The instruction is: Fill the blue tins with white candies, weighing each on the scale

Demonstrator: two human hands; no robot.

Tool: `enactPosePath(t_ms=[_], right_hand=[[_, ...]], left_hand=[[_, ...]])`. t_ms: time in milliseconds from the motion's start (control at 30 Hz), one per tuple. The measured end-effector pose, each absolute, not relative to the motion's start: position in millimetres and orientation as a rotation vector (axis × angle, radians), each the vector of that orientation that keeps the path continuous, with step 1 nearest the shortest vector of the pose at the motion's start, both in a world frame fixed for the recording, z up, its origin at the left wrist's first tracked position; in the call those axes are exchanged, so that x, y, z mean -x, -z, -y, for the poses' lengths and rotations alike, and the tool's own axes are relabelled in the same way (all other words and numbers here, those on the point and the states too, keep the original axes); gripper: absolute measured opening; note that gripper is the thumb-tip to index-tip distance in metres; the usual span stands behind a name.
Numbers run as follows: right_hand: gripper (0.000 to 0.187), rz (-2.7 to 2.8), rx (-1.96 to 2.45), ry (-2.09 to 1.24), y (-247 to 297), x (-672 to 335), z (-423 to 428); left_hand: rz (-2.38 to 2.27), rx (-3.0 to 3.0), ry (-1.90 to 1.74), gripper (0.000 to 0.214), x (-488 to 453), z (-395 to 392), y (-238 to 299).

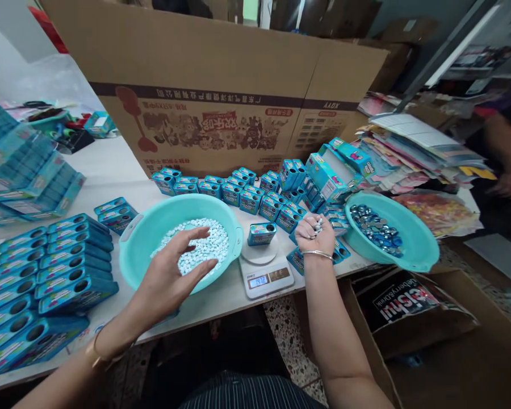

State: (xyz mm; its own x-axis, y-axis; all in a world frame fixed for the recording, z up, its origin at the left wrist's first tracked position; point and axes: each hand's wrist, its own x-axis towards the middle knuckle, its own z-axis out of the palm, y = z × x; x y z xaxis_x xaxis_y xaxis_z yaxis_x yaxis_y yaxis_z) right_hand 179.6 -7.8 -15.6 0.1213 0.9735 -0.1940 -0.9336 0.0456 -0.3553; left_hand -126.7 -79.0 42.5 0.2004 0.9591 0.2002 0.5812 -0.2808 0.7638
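While the left hand [170, 272] is spread slack above small white tablets [206, 241] in the round teal plastic basin [130, 250], pale pieces are clenched in the right hand [313, 230]. The small blue metal tin [262, 233], on the white digital scale [266, 275], could be knocked off by that fist.

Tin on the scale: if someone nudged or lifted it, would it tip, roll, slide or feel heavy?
Probably light: the tin is small and sits on a little scale. It looks stiff and boxy with flat faces, so it should keep its shape and not roll. On the smooth round pan it may well slide if pushed.
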Motion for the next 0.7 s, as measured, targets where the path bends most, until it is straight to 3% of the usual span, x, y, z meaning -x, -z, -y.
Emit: enactPosePath(t_ms=[233,433,700], right_hand=[[0.03,0.08,0.63,-1.36,2.7,-138.1,-17.3],[0.032,0.149,0.78,-1.253,5.6,-113.6,-36.4],[0.034,0.261,0.875,-1.124,17.4,-111.8,-37.5]], left_hand=[[-1.33,-2.482,-0.637,0.054,68.8,-0.8,-20.6],[-1.28,-2.505,-0.359,0.064,10.5,-36.2,16.0],[-1.216,-2.397,-0.372,0.036,2.1,-40.0,36.4]])
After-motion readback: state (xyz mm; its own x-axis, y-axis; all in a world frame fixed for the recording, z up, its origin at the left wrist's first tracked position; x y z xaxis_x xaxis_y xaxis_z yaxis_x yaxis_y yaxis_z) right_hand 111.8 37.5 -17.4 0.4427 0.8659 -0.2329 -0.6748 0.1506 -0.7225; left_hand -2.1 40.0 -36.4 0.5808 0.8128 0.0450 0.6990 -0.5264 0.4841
